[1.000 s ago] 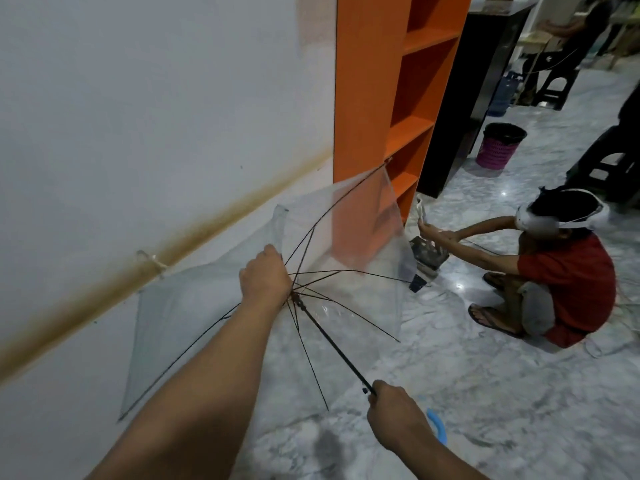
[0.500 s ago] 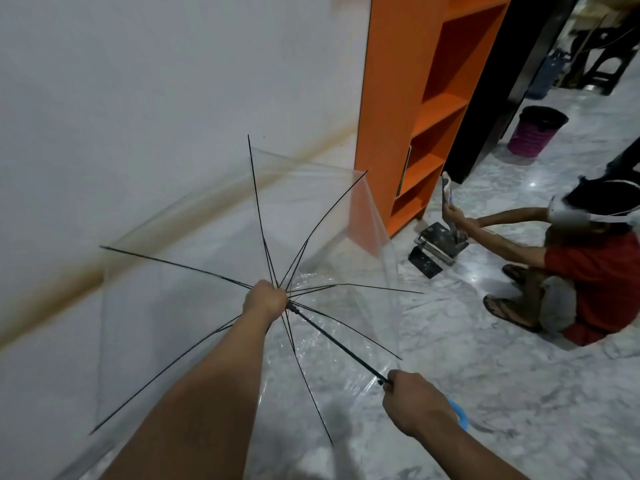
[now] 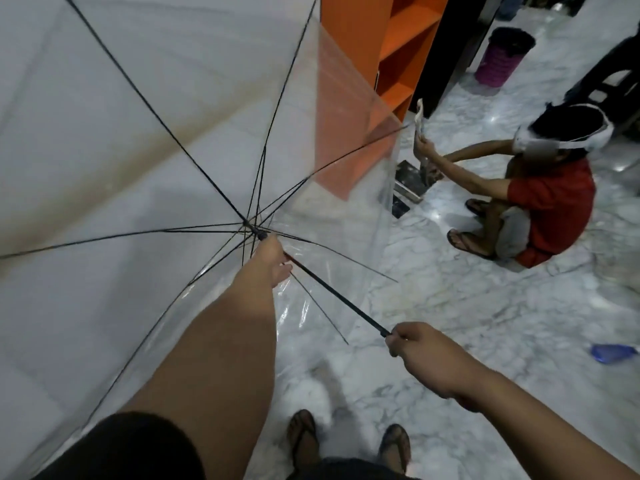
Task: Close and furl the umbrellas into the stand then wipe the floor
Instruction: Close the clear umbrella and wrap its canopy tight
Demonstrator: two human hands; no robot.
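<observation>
A clear plastic umbrella (image 3: pixel 145 140) with black ribs is spread wide open in front of me, its canopy filling the left of the view against a white wall. My left hand (image 3: pixel 268 259) grips the black shaft (image 3: pixel 332 292) just below the runner, where the ribs meet. My right hand (image 3: pixel 420 353) grips the lower end of the shaft; the handle is hidden inside my fist. The umbrella stand is not in view.
An orange shelf unit (image 3: pixel 391 50) stands behind the canopy, a black cabinet (image 3: pixel 450 53) beside it. A person in a red shirt (image 3: pixel 547 206) squats on the marble floor at right. A purple bin (image 3: pixel 502 57) stands far right. A blue item (image 3: pixel 611 353) lies on the floor.
The canopy has spread from half-folded to fully open and swung up and left. My left hand slid along the shaft near the runner. My right hand kept its grip on the shaft end.
</observation>
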